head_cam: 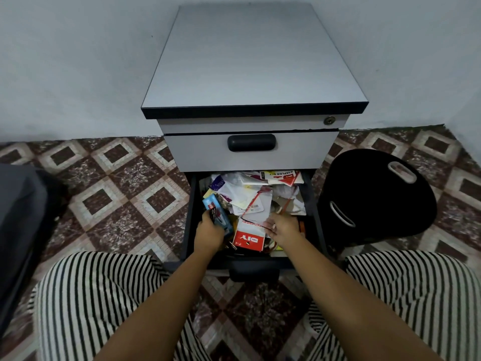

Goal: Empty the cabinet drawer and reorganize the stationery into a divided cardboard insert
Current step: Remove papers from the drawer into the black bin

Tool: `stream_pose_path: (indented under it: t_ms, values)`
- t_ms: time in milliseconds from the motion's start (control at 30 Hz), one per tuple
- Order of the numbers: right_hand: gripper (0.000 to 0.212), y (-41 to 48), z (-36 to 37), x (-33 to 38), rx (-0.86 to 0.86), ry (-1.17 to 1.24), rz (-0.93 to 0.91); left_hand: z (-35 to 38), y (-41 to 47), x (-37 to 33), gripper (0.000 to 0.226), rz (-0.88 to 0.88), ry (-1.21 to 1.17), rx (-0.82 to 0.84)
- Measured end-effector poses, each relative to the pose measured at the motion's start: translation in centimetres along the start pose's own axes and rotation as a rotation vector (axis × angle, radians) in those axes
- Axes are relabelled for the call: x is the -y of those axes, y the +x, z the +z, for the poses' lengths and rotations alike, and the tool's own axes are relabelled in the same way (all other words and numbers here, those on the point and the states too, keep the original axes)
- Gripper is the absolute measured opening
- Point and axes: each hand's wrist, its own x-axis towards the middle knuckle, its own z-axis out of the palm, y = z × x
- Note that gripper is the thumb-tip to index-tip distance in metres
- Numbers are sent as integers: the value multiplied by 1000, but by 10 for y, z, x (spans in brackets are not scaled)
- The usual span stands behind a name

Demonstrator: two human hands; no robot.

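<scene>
Drawer [191, 204] full of stationery packets [250, 201]

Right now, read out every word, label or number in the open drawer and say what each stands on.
"STAPLER SET": upside down on the stapler pack, at the back of the drawer.
"STATIONERY": upside down on the stationery pack, at the front.
"P-4": same pack, lower corner.
Too blurred to read: the blue pack, purple card, barcode label.

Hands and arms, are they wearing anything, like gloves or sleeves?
No gloves on the left hand or right hand. Both arms are bare: no sleeves, watch or bracelets in view. The trousers are black-and-white striped.
</scene>
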Motion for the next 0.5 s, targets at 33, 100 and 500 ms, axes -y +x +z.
stream_pose_path:
  t_ms: [33,100,500]
  values:
    - [18,-2,-1,-3,36,14,9,-2,-2,-1,46,7,-27,-19]
    - [14,-8,-2,-10,103,33,24,-5,-8,-5,40,19,-90,-44]
    - [7,-49,4,-24,231,-140,9,-13,-17,-20,28,-132,-602,13]
